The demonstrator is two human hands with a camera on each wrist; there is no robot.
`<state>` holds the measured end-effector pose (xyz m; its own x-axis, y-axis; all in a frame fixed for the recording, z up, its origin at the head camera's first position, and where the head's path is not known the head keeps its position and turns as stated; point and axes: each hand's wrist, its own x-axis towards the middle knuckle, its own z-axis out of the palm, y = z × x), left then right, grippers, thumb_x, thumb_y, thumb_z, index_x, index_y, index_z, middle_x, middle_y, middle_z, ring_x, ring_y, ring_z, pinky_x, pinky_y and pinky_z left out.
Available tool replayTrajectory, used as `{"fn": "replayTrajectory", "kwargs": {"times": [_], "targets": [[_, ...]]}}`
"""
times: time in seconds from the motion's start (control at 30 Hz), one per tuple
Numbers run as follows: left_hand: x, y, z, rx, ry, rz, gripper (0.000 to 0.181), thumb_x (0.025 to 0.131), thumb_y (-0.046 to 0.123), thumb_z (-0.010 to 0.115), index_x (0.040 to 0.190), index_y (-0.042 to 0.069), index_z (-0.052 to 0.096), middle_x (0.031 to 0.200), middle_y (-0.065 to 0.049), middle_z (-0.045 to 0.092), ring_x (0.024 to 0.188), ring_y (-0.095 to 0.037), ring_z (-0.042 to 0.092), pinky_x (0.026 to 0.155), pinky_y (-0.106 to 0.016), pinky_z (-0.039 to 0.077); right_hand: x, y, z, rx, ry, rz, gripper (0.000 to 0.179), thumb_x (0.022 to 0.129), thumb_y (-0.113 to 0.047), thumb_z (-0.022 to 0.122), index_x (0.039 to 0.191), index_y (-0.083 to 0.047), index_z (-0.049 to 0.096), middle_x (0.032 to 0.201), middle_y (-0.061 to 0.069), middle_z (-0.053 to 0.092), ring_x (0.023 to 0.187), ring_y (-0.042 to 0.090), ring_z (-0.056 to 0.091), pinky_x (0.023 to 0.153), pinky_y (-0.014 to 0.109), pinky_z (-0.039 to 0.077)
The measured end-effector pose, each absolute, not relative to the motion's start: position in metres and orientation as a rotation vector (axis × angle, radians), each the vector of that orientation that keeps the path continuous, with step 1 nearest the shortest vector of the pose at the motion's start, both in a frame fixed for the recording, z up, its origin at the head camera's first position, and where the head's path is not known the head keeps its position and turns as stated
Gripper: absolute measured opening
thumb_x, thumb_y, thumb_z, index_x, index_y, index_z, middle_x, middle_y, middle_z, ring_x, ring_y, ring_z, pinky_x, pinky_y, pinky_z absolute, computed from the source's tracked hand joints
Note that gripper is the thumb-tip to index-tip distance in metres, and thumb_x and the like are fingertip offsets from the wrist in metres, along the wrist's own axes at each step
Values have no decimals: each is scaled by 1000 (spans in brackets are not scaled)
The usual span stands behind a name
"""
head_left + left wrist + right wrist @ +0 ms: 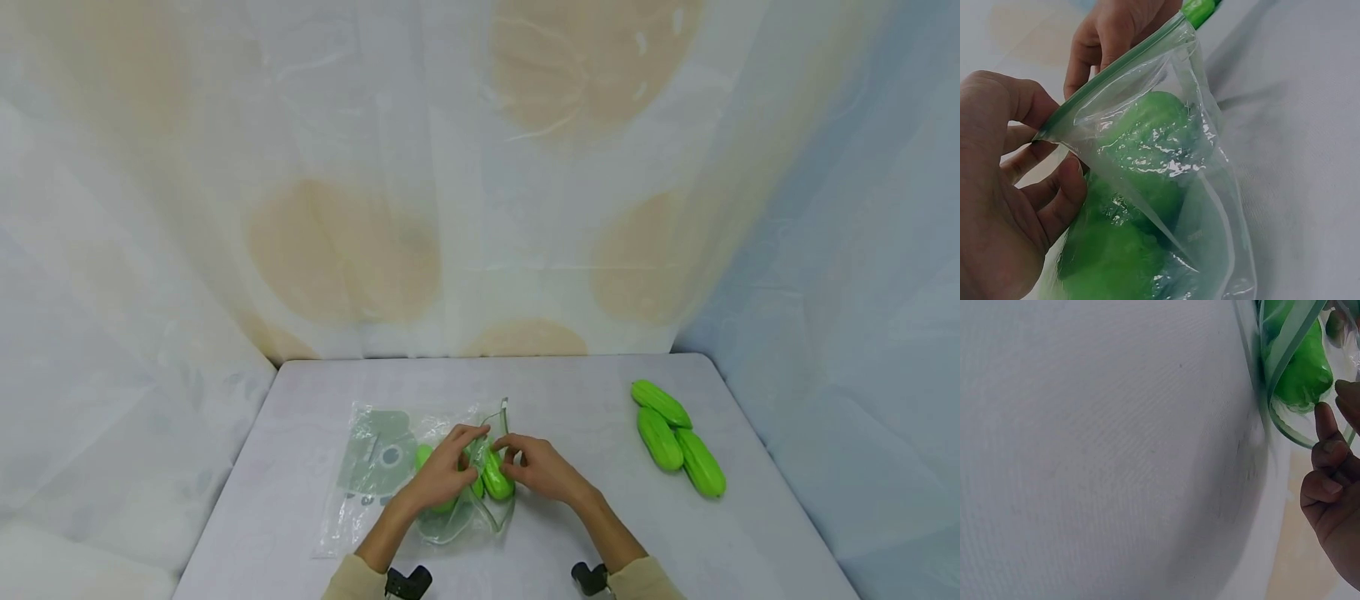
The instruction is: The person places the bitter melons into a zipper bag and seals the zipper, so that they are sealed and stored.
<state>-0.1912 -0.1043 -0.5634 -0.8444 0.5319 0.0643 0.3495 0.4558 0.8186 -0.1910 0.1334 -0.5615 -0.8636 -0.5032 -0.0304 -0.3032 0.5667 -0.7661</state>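
A clear zip bag (442,525) with a green zip strip and pale green print lies at the table's middle left. Inside it are several glossy green zucchini (1147,131), seen through the plastic. My left hand (442,471) pinches the zip edge at one corner of the bag's mouth, thumb and fingers bent. At the mouth's other side is my right hand (543,467), its bent fingers at the zip rim. In the right wrist view the green rim (1272,403) stands apart around one zucchini (1304,369), and the right fingers (1325,422) overlap the rim.
Three more green zucchini (658,437) lie together toward the right edge of the white table (570,542). Flat plastic with a pale green print (378,454) spreads left of the hands. Patterned curtains (465,208) enclose the table at the back and sides.
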Motion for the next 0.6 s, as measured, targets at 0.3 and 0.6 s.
{"fn": "replayTrajectory", "kwargs": {"times": [0.3,0.6], "targets": [[-191,-104,-563,787,2491,1384,72,86,2,59,153,24,43,138,0,48,74,-7,51,64,-24,48,-190,134,-560,-674,2537,-1208,25,100,-19,61,125,-20,63,104,0,72,73,9,60,64,26,50],[-190,-103,-561,760,2482,1397,73,86,0,59,153,25,43,139,0,48,76,-10,52,64,-25,48,-189,135,-561,-664,2485,-1262,23,99,-16,62,122,-18,64,108,1,74,82,14,64,69,26,51]]}}
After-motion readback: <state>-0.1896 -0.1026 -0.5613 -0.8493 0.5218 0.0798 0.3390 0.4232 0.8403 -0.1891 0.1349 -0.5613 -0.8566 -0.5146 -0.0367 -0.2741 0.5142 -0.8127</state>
